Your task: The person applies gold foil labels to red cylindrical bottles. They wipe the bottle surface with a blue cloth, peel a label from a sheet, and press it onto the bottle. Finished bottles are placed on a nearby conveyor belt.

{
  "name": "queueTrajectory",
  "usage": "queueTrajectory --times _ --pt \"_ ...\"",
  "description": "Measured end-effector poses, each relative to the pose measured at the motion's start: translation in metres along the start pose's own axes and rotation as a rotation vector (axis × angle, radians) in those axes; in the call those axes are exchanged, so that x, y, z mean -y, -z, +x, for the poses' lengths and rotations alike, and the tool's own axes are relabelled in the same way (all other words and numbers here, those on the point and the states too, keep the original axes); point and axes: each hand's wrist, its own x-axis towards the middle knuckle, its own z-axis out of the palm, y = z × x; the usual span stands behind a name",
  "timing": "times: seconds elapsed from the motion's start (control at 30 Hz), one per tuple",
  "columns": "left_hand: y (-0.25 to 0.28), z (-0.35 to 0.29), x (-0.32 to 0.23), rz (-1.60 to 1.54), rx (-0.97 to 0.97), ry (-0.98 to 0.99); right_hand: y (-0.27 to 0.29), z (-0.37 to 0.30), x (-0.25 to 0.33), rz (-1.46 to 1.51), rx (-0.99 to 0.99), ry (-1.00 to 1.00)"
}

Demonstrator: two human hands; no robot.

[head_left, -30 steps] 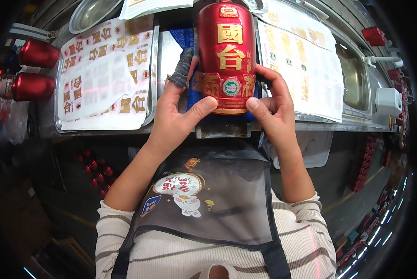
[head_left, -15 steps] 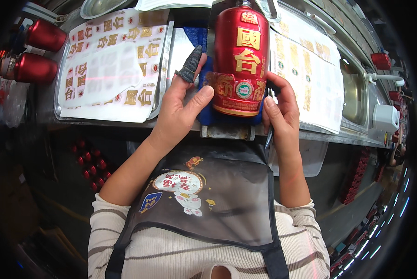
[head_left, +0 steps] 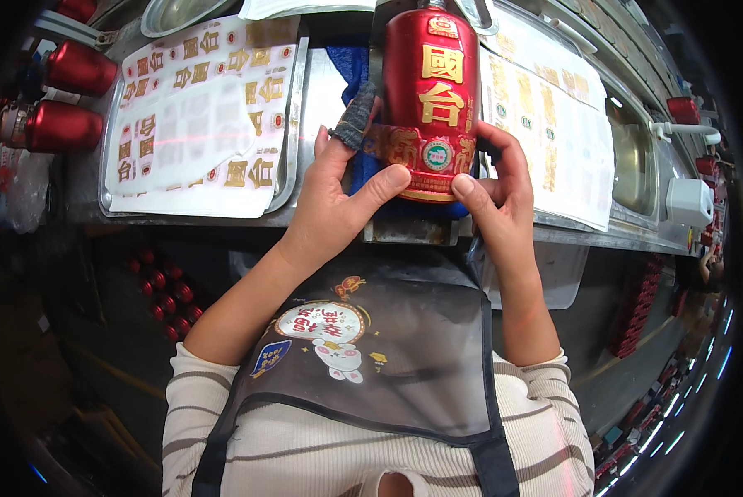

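At the near edge of the metal surface, mid-view, is a red bottle w/ raised gold characters, neck pointing away from the wearer, base toward them. It's on/over a blue cloth; can't tell exactly how it's propped.

L hand grasps the bottle's lower L side: thumb on the front nr the base, index finger in a dark grey finger cover w/ a band round it. Gold-patterned strip sticks out past the bottle's L edge, right by that finger. R hand grips the lower R side, thumb on front nr the base, other fingers curled along the side, partly hidden.

L of the bottle: metal tray w/ white sheets printed in gold & red. Beyond its far L side, 2 more red bottles. R of the bottle: more printed sheets, then a sink, white pipe & white jug.

Top L, part of a metal bowl. Wearer has a dark see-through apron over a striped top. Below L, a cluster of red bottles, too dim for detail.
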Motion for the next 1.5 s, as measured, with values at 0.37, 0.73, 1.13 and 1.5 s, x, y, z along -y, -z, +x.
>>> queueTrajectory --times 0.37,0.73,1.13,1.5 --pt "0.006 0.003 0.005 0.01 0.017 -0.046 0.025 -0.008 0.021 0.329 -0.278 -0.134" --pt "0.001 0.003 0.009 0.003 -0.012 -0.057 0.001 -0.012 0.023 -0.29 -0.395 0.236" --pt "-0.005 0.0 -0.043 1.009 0.019 -0.453 0.001 -0.015 0.005 -0.059 -0.32 0.159" --pt "-0.008 -0.029 -0.027 1.074 -0.007 -0.383 -0.012 -0.023 0.016 -0.004 -0.244 0.263"
